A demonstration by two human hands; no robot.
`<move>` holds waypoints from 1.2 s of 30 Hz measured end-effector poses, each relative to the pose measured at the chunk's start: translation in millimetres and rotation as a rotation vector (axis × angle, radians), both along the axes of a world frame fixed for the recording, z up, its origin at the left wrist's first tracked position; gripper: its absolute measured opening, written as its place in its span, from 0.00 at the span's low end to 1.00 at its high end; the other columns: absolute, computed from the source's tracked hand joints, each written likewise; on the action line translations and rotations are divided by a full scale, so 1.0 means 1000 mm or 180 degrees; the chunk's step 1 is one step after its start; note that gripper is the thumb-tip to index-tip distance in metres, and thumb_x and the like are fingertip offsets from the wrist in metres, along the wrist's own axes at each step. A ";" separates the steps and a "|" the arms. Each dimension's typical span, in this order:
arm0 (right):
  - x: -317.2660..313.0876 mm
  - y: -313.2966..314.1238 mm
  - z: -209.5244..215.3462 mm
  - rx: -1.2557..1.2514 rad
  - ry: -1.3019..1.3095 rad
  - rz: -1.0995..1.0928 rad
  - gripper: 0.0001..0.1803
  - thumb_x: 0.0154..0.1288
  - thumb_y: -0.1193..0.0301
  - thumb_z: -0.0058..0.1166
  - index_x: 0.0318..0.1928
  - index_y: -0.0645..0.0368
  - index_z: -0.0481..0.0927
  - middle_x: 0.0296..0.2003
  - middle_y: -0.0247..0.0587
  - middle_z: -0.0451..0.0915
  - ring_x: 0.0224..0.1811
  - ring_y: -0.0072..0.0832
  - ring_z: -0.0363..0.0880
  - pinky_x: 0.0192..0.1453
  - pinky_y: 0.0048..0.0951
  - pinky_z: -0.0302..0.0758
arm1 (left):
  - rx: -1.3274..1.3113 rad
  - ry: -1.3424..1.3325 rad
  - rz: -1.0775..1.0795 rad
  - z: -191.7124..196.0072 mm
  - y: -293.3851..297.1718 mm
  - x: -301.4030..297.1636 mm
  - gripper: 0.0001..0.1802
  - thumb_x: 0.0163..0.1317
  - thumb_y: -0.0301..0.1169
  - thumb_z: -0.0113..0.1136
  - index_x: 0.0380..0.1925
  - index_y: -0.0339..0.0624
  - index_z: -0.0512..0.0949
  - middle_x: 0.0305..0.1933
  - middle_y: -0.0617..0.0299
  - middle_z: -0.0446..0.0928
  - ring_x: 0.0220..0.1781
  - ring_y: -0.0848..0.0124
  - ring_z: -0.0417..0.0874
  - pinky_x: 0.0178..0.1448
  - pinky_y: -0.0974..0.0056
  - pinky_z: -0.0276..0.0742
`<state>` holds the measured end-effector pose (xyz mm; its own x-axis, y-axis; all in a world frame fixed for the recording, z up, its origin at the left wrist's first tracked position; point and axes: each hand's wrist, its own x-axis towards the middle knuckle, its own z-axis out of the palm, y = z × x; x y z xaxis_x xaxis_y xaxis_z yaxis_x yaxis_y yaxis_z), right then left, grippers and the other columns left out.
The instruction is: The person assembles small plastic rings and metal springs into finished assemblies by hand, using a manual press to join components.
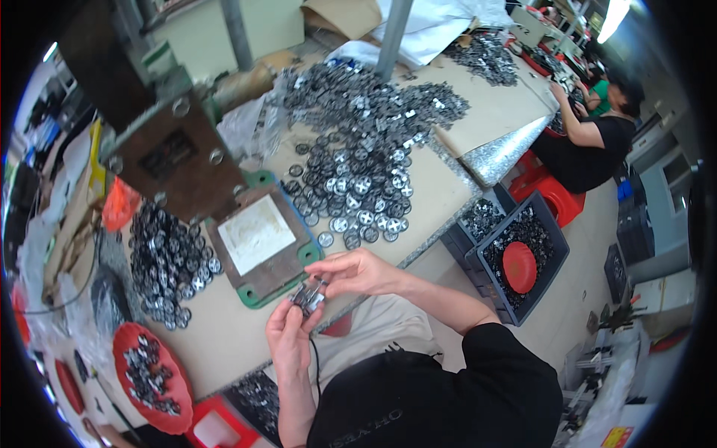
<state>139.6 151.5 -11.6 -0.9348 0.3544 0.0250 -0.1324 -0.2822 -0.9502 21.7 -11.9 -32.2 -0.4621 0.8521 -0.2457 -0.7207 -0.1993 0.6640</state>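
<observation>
Both grips are closed on a small stack of metal discs (308, 293), held between the left hand (287, 334) and the right hand (355, 272) just off the near edge of the counter (224, 336). A green-cornered press plate (260, 243) is set just beyond them.

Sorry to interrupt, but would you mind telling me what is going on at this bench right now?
A person at a workbench holds a small stack of round metal parts between both hands: the left hand cradles it from below, the right hand pinches it from above. More such parts lie in a big pile ahead, a smaller pile to the left, and a red dish. A co-worker sits at the far right.
</observation>
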 end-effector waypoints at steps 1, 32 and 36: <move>0.001 0.000 0.001 0.0284 -0.0044 -0.0010 0.19 0.57 0.78 0.55 0.51 0.65 0.73 0.44 0.39 0.76 0.44 0.18 0.73 0.49 0.21 0.70 | 0.0046 0.0037 -0.0064 0.000 0.001 -0.001 0.13 0.62 0.23 0.48 0.46 0.29 0.69 0.47 0.47 0.73 0.45 0.57 0.79 0.49 0.59 0.79; -0.001 0.000 -0.003 -0.0099 -0.0056 0.0050 0.20 0.57 0.81 0.52 0.52 0.64 0.71 0.46 0.41 0.75 0.47 0.22 0.72 0.53 0.24 0.69 | -0.0009 0.0270 0.0141 0.012 0.008 0.003 0.14 0.59 0.22 0.52 0.46 0.30 0.70 0.43 0.49 0.76 0.42 0.61 0.80 0.46 0.65 0.80; -0.001 0.003 -0.003 0.0016 -0.0027 0.0079 0.20 0.57 0.81 0.52 0.52 0.65 0.71 0.46 0.41 0.75 0.47 0.22 0.73 0.53 0.24 0.69 | -0.0010 0.0517 0.0104 0.012 0.007 0.003 0.14 0.61 0.26 0.52 0.47 0.34 0.72 0.44 0.50 0.76 0.42 0.60 0.80 0.46 0.63 0.80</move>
